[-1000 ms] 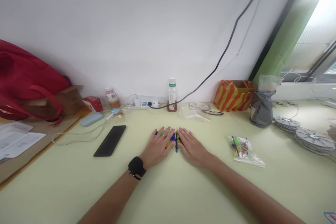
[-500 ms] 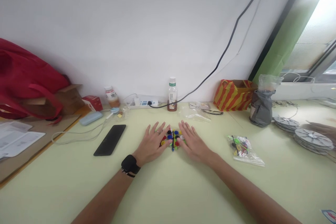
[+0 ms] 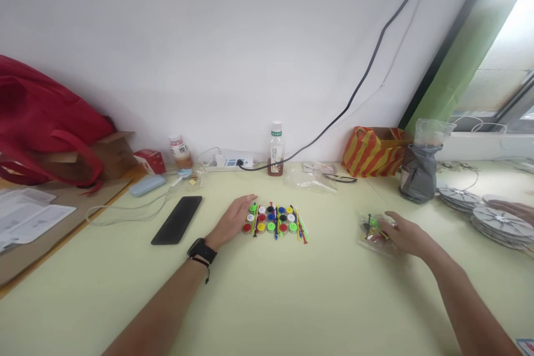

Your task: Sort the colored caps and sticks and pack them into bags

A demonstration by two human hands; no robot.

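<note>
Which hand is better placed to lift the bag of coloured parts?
Likely the right hand: it is at the bag, while the left hand is beside the rows of round pieces.

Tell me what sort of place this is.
Probably an indoor workroom or office, at a table against a wall: rows of small colour-topped pieces, stacked grey discs and a plugged-in power strip suggest it.

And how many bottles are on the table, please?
2. One bottle stands near the middle by the wall, right of the power strip; another bottle is left of that strip. Others may be hidden inside bags.
</note>
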